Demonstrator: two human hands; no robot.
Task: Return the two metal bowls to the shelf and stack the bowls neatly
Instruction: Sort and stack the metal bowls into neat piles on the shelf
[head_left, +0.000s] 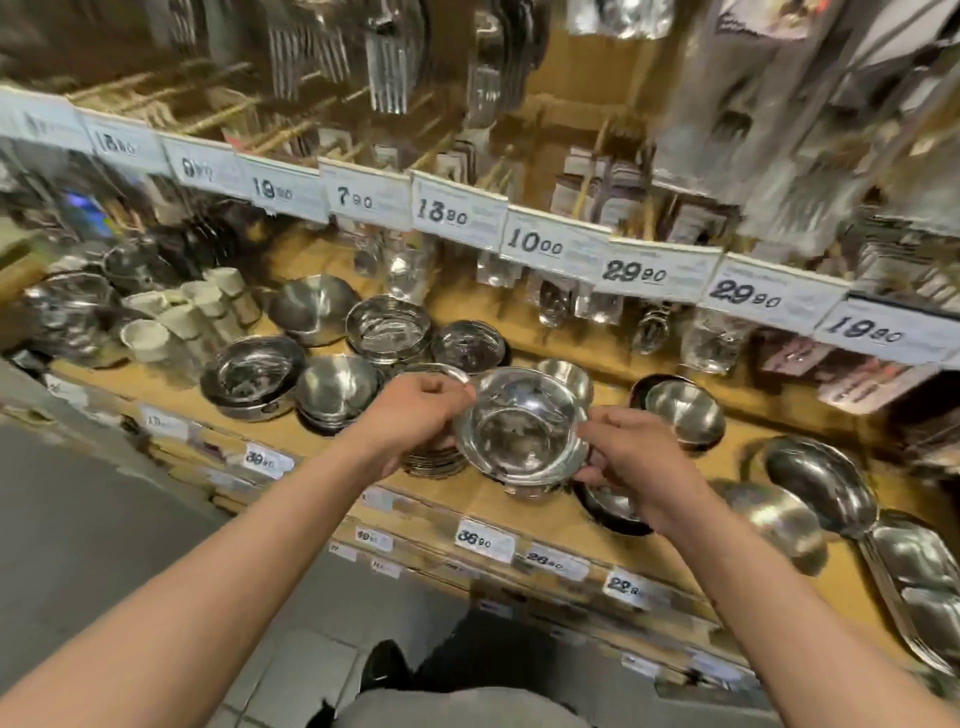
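- both bare forearms stretched out forward, angling in toward each other
- left hand (415, 410) knuckles up, fingers curled, pinching the left rim of the metal bowl (522, 428)
- right hand (636, 460) same deal, pinching the right rim

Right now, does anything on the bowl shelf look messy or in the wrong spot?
Yes. One metal bowl is off the shelf, held by its rim between the left hand and right hand. To the right, a bowl on its side is tipped, not upright like its neighbours.
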